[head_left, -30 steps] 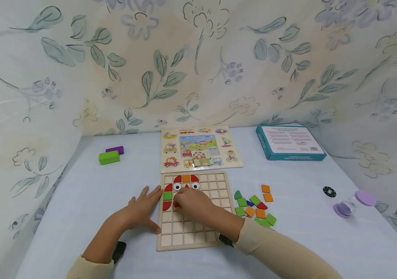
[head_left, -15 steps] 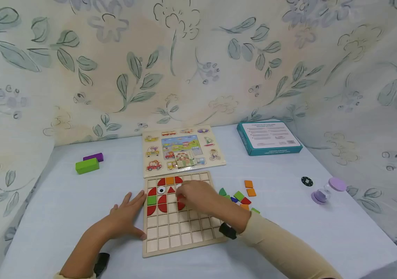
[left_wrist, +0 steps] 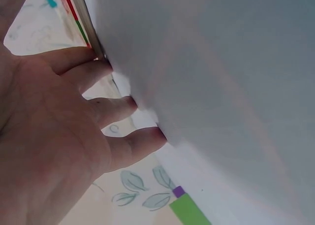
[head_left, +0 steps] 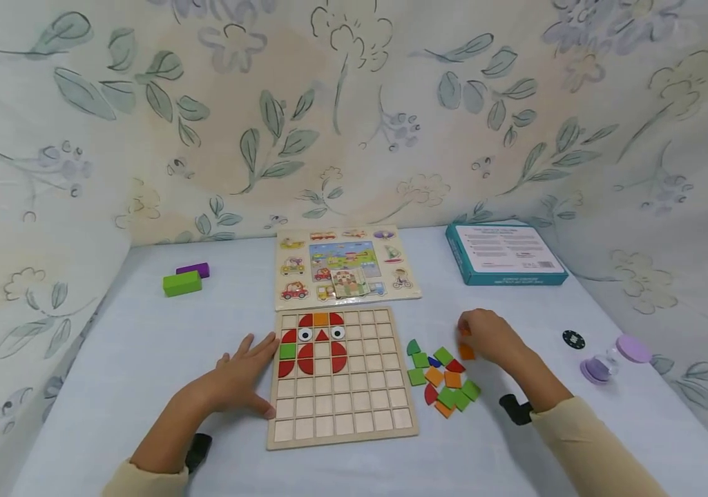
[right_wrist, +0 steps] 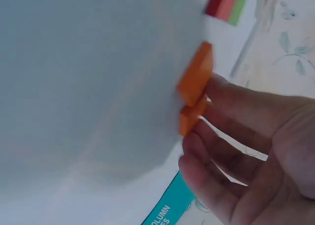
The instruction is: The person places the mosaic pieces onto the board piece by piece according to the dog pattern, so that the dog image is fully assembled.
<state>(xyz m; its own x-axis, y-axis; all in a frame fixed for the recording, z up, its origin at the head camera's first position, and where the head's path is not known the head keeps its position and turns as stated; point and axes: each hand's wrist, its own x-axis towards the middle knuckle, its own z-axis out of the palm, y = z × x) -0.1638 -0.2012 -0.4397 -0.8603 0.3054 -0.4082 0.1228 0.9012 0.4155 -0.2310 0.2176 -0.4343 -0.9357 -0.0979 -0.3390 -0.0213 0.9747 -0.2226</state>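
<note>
A wooden grid board (head_left: 354, 404) lies on the table, with red, green and orange pieces and two eye pieces set in its upper left cells. Along its left edge rests my left hand (head_left: 235, 379), fingers spread and fingertips touching the rim; the left wrist view shows these straight fingers (left_wrist: 130, 146). To the right of the board, my right hand (head_left: 493, 338) pinches an orange square tile (right_wrist: 192, 116) between thumb and fingers. A second orange tile (head_left: 467, 352) lies right beside it, seen nearer in the right wrist view.
Loose coloured tiles (head_left: 447, 398) lie right of the board. Behind it is a picture puzzle (head_left: 285, 266) with a small card (head_left: 349, 283). A teal box (head_left: 509, 255), black chip (head_left: 574, 339) and sand timer (head_left: 608, 362) stand right; green (head_left: 182, 284) and purple blocks (head_left: 193, 270) lie left.
My right hand has left the board and moved right to the orange tiles. Two red pieces are now uncovered below the right eye piece. My left hand stays at the board's edge.
</note>
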